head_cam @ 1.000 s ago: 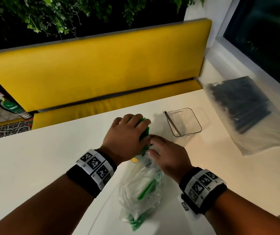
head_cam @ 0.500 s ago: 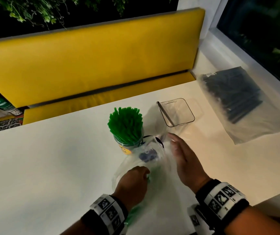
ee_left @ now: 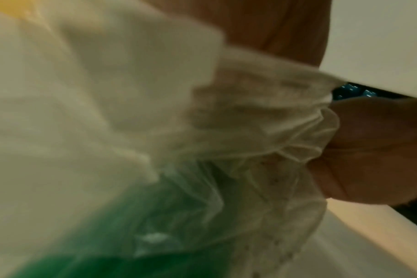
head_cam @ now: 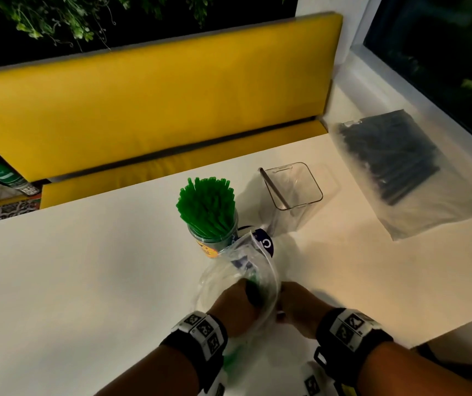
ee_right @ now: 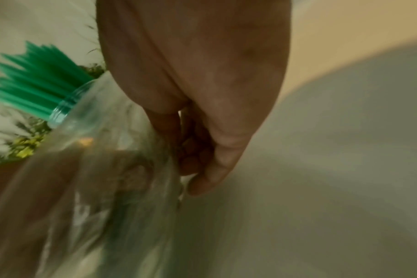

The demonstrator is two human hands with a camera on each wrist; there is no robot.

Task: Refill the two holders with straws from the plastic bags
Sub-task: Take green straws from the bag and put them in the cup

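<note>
A round clear jar (head_cam: 214,241) stands mid-table packed with green straws (head_cam: 206,204) (ee_right: 36,84). Right of it is a clear square holder (head_cam: 311,181) with one dark straw (head_cam: 274,190) leaning inside. A crumpled clear plastic bag (head_cam: 246,261) (ee_left: 226,112) (ee_right: 95,178) lies in front of the jar, with some green showing inside it. My left hand (head_cam: 237,307) grips the bag's near part from the left. My right hand (head_cam: 294,310) (ee_right: 198,150) pinches the bag's edge from the right. A second bag of black straws (head_cam: 394,158) lies at the far right.
The white table (head_cam: 86,267) ends close to my wrists and at the right. A yellow bench (head_cam: 154,104) runs along the far side. A window ledge (head_cam: 371,90) sits behind the black straw bag.
Both hands have left the top of the jar and drawn back toward me. The green straws now stand uncovered in the jar, and both hands have closed on the near part of the clear bag.
</note>
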